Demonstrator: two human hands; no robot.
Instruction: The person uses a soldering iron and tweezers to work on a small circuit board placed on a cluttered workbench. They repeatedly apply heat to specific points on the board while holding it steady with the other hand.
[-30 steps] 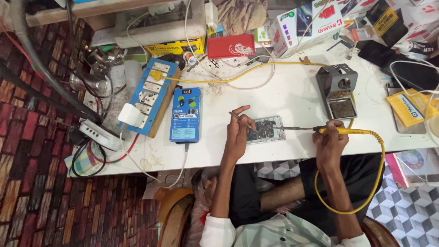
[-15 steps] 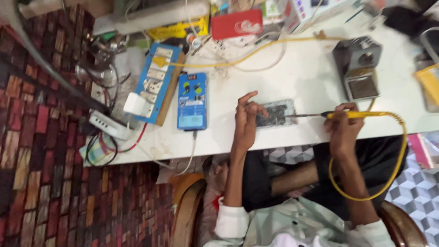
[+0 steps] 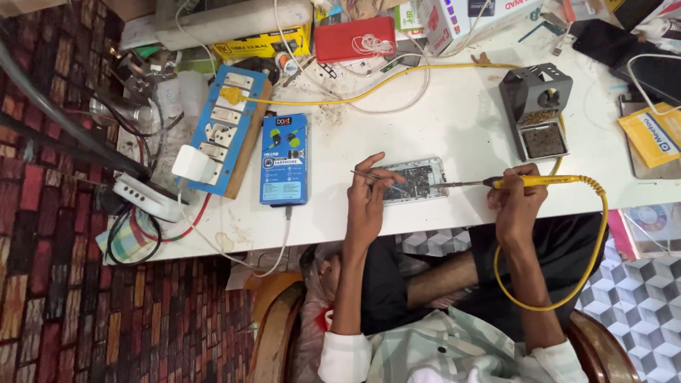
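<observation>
Left hand (image 3: 365, 206) pinching tweezers (image 3: 374, 175), right hand (image 3: 516, 202) gripping soldering iron (image 3: 525, 182) over opened phone (image 3: 415, 181) mid-frame (shaky tip could bridge pads).

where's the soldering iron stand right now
In the head view the grey soldering iron stand sits on the white table, upper right, just beyond the right hand holding the yellow soldering iron.

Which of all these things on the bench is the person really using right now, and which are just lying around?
In use: opened phone; tweezers in left hand; yellow soldering iron in right hand.

Lying about: blue box; blue socket board; red case; grey iron stand; white power strip.
</observation>
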